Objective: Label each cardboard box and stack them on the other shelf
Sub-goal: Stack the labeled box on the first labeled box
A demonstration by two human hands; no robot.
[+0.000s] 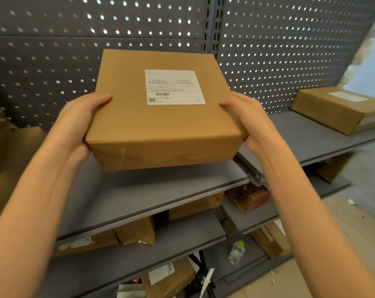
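You are holding a cardboard box between both hands, above the front part of the grey shelf and clear of its surface. Your left hand is gripping the box's left side, thumb lying over the top edge and palm pressed to the wall near the lower left corner. Your right hand is gripping the opposite side, thumb resting on the top face just right of the white label, the other fingers going under or behind the box where they cannot be seen. The label is sitting on the box's top face, toward the far edge, with printed text, a barcode and a square code showing.

To the right of the held box, a second cardboard box is lying on the neighbouring shelf board, well apart from your hands, with a pale label on top. Below the held box, more brown parcels are sitting on the lower boards, and a clear plastic bottle with a green cap is lying down to the lower right.
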